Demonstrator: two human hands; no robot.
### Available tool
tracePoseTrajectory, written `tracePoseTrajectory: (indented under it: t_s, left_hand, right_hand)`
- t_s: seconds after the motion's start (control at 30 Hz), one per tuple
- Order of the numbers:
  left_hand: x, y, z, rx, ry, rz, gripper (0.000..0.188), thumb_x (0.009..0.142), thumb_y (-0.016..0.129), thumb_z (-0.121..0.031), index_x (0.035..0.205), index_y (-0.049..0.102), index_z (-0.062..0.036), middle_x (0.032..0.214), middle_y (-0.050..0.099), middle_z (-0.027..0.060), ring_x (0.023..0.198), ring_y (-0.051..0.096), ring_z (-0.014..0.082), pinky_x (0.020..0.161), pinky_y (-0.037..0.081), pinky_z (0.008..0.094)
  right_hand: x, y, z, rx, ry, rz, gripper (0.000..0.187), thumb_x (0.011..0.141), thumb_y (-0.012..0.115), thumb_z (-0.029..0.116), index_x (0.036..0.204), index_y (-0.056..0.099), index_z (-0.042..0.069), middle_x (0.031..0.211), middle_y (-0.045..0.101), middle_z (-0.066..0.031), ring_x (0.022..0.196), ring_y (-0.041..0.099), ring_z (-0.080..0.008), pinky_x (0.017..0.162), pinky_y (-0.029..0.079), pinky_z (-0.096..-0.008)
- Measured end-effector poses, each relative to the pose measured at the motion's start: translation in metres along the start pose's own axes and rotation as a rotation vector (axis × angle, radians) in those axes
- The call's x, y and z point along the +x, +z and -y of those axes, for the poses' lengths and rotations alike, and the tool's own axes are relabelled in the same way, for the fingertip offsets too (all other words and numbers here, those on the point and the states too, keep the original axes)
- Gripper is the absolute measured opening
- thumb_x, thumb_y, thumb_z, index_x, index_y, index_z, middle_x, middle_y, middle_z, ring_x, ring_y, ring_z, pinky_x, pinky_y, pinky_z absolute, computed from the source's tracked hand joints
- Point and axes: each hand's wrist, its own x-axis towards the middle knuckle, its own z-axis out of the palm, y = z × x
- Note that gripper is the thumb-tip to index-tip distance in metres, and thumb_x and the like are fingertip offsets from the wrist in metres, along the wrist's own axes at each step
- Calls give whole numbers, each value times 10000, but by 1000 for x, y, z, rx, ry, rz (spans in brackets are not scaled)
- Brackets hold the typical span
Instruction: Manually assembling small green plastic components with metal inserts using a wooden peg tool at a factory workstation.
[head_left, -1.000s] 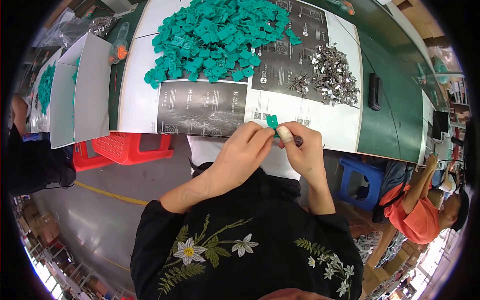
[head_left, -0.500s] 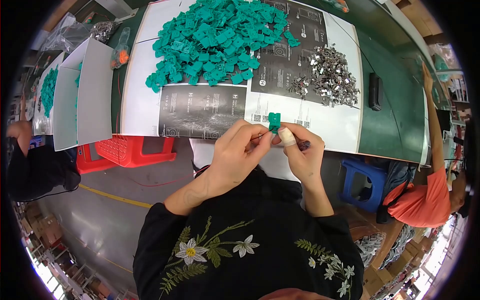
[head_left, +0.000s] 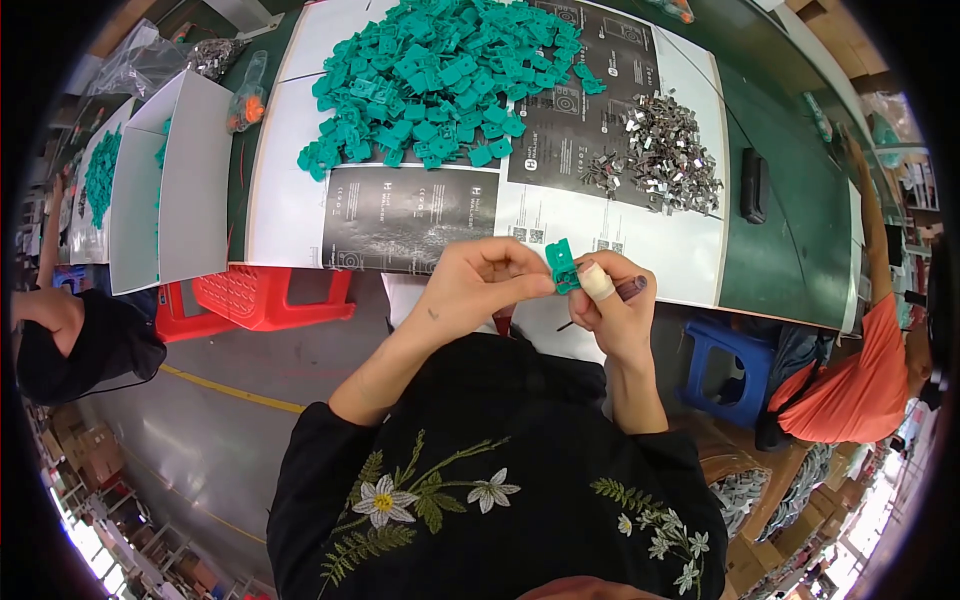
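Observation:
A small green plastic part (head_left: 561, 258) is held just off the table's near edge. My left hand (head_left: 485, 283) pinches its left side between thumb and forefinger. On the other side, fingers of my right hand (head_left: 617, 305), one wrapped in a pale bandage, press against the part's lower end. A thin tool with a dark handle (head_left: 633, 288) also lies in my right hand; its slim shaft sticks out below toward my left hand. Beyond my hands a big heap of similar green parts (head_left: 430, 90) covers the printed sheets, with small shiny metal pieces (head_left: 672, 155) to the right.
An open white box (head_left: 190, 200) stands at the left edge. A black oblong object (head_left: 754, 186) lies right on the green tabletop (head_left: 790, 270). Red stools (head_left: 260, 300) and a blue stool (head_left: 722, 365) sit below. People work at both sides.
The green part has tilted and shifted slightly right and nearer to me. My right hand has turned, and the tool's shaft now points down, away from the part.

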Motion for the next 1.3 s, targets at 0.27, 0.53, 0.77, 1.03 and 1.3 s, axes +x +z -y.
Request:
tracePoseTrajectory:
  t_s: [0.27, 0.53, 0.77, 1.03, 1.3]
  left_hand:
    - [4, -3, -9, 847, 933, -89, 248, 839, 637, 35, 1083, 650, -9, 1055, 623, 88, 896, 613, 189, 788, 493, 307]
    - [-11, -16, -15, 787, 873, -56, 246, 792, 697, 17, 1035, 678, -11, 990, 641, 101, 873, 627, 217, 758, 506, 313]
    - [-34, -13, -10, 532, 505, 112, 192, 795, 707, 22, 985, 685, 22, 930, 651, 123, 854, 633, 196, 727, 503, 303]
    - [-32, -30, 4, 113, 199, 191, 185, 825, 712, -77, 999, 674, -24, 918, 638, 54, 840, 628, 139, 744, 510, 268]
    - [37, -244, -122, 1677, 281, -1073, 503, 818, 676, -254, 1162, 520, 79, 1120, 578, 265, 1092, 524, 397, 877, 462, 477]
  right_hand:
    - [8, 4, 5, 215, 211, -15, 220, 971, 519, 140, 895, 618, -42, 606, 525, -39, 408, 289, -31, 380, 231, -214]
    - [7, 17, 14, -374, -23, 136, 164, 898, 624, 141, 880, 612, -22, 628, 531, -36, 482, 468, -129, 441, 385, -308]
    - [-3, 13, 22, -839, -481, 514, 123, 759, 724, 77, 771, 631, -1, 587, 506, -66, 460, 475, -145, 433, 331, -276]
    - [9, 12, 6, -654, -321, 626, 244, 766, 732, 133, 624, 585, -1, 501, 464, -66, 413, 450, -139, 414, 303, -280]
    - [30, -95, 54, -142, -210, -21, 167, 806, 662, 190, 805, 604, 34, 538, 493, -35, 385, 392, -94, 350, 282, -238]
